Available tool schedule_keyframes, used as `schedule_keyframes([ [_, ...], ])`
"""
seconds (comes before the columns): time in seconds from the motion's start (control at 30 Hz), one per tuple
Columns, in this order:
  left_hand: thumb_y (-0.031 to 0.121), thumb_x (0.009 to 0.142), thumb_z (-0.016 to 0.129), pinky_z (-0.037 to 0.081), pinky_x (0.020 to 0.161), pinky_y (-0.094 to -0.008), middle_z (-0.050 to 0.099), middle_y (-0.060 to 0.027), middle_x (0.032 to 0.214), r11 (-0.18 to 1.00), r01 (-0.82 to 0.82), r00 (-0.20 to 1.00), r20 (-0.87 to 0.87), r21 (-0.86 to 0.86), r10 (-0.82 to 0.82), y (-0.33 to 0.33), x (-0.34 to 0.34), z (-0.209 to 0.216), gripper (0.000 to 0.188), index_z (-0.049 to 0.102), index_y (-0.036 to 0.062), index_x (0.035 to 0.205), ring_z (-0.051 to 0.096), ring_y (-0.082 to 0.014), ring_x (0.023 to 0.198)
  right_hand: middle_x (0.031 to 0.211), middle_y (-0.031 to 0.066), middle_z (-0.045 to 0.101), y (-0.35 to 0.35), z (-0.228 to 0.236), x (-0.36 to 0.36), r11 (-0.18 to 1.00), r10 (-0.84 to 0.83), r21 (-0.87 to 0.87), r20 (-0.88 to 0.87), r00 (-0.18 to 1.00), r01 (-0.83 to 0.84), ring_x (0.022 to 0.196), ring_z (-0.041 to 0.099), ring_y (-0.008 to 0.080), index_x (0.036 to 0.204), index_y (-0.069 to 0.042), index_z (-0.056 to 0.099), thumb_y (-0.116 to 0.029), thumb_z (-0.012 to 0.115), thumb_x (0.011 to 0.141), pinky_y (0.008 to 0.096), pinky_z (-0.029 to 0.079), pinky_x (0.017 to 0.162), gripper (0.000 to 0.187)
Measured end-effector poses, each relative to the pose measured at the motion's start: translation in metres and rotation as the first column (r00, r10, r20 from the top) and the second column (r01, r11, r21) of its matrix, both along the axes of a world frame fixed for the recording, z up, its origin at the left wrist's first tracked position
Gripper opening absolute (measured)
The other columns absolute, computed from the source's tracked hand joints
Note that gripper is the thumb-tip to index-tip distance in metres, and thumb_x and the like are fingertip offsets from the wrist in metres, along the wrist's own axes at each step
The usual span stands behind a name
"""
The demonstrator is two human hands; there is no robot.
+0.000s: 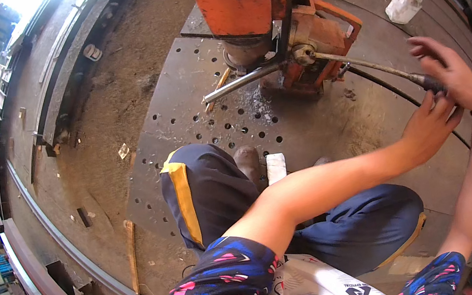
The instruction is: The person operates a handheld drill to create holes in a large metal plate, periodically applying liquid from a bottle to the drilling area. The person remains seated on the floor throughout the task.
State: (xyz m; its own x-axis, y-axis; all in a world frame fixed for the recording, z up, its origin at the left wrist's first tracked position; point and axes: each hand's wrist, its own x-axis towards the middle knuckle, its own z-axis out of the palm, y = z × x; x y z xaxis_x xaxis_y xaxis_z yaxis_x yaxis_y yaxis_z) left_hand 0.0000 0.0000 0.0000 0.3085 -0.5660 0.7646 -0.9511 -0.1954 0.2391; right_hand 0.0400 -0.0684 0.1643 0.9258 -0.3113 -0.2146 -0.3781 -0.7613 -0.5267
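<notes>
An orange magnetic drill [235, 8] stands on a steel plate [177, 89] with several drilled holes. From its hub a long feed lever [371, 64] reaches right, ending in a dark grip. My left hand [430, 126] is stretched across to the right, its fingers bent round the underside of that grip. Above it, my right hand [453, 76] rests its palm against the grip's end, with the fingers stretched out and apart. A second metal lever arm [244, 81] points left from the hub, over the plate.
Metal shavings [260, 106] lie round the drill's base. A dark cable [386, 83] runs under the lever. A crumpled clear plastic bag [405, 4] lies at far right, and a white block [276, 167] sits by my shoe. Long steel beams [47, 239] edge the left side.
</notes>
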Motion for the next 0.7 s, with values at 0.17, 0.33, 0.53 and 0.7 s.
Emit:
schedule_keyframes([
  [0.17, 0.028, 0.087, 0.062, 0.038, 0.105, -0.0501, 0.049, -0.0185, 0.142, 0.836, 0.396, 0.915, -0.091, 0.38, -0.393, 0.055, 0.025, -0.136, 0.056, 0.051, 0.0205, 0.141, 0.046, -0.0366, 0.131, 0.099, 0.0187, 0.069, 0.07, -0.02, 0.033, 0.677, 0.062, -0.662, -0.384, 0.921, -0.321, 0.093, 0.067, 0.0337, 0.115, -0.007, 0.064, -0.03, 0.084, 0.07, 0.0436, 0.053, 0.08, 0.055],
  [0.33, 0.036, 0.085, 0.063, 0.051, 0.078, -0.0461, 0.073, -0.0084, 0.095, -0.362, 0.274, 0.752, -0.433, 0.891, -0.496, 0.159, 0.151, -0.147, 0.026, 0.076, 0.0151, 0.094, 0.067, -0.0293, 0.094, 0.084, 0.014, 0.069, -0.006, -0.131, -0.028, 0.793, 0.02, -0.609, -0.015, 1.0, -0.025, 0.081, 0.068, 0.032, 0.102, -0.008, 0.061, -0.03, 0.083, 0.071, 0.0423, 0.053, 0.071, 0.044],
  [0.53, 0.04, 0.084, 0.063, 0.054, 0.07, -0.0484, 0.072, -0.0172, 0.086, -0.327, 0.57, 0.821, -0.502, 0.754, 0.272, 0.395, 0.326, -0.227, 0.038, 0.073, 0.0032, 0.086, 0.069, -0.0308, 0.076, 0.098, 0.0218, 0.068, 0.046, -0.432, -0.008, 0.95, -0.281, -0.043, 0.323, 0.904, 0.311, 0.087, 0.068, 0.0387, 0.112, 0.0, 0.059, -0.024, 0.069, 0.083, 0.044, 0.054, 0.075, 0.039],
  [0.7, 0.03, 0.092, 0.056, 0.05, 0.094, -0.0455, 0.067, -0.0182, 0.115, 0.608, -0.201, 0.619, -0.382, 0.768, 0.686, 0.404, 0.37, -0.278, 0.035, 0.065, 0.0042, 0.114, 0.063, -0.0365, 0.109, 0.131, 0.023, 0.055, 0.138, -0.493, 0.039, 0.987, -0.107, -0.126, -0.01, 0.994, 0.105, 0.123, 0.05, 0.0406, 0.134, 0.003, 0.043, -0.036, 0.067, 0.087, 0.0498, 0.04, 0.103, 0.066],
])
